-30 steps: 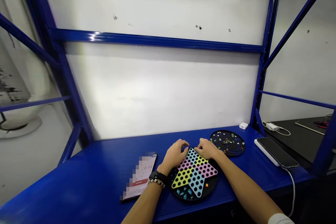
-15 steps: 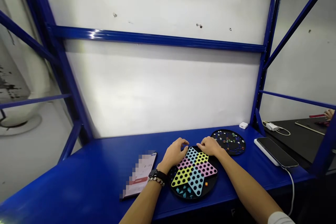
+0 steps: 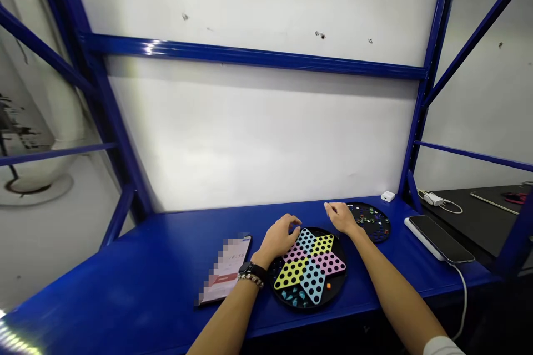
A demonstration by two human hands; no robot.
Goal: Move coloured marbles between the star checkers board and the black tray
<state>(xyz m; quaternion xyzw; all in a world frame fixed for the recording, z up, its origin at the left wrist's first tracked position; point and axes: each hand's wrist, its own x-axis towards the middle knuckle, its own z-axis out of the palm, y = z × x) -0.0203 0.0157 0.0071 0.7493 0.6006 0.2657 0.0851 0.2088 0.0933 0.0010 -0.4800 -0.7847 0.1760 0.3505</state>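
Observation:
A round black board with a star of yellow, pink and blue perforated fields lies on the blue shelf. My left hand rests with curled fingers on the board's far left rim, a watch and bead bracelet on its wrist. My right hand hovers between this board and a second round black tray holding several coloured marbles. Its fingers are loosely curled; whether anything is in them does not show.
A phone lies left of the board. To the right a phone on a white power bank trails a cable. A small white charger sits by the wall. Blue rack posts frame both sides; a black table stands beyond.
My right hand has lifted off the star board's far tip and moved right toward the marble tray. My left hand has stayed on the board's rim. The view shifted slightly.

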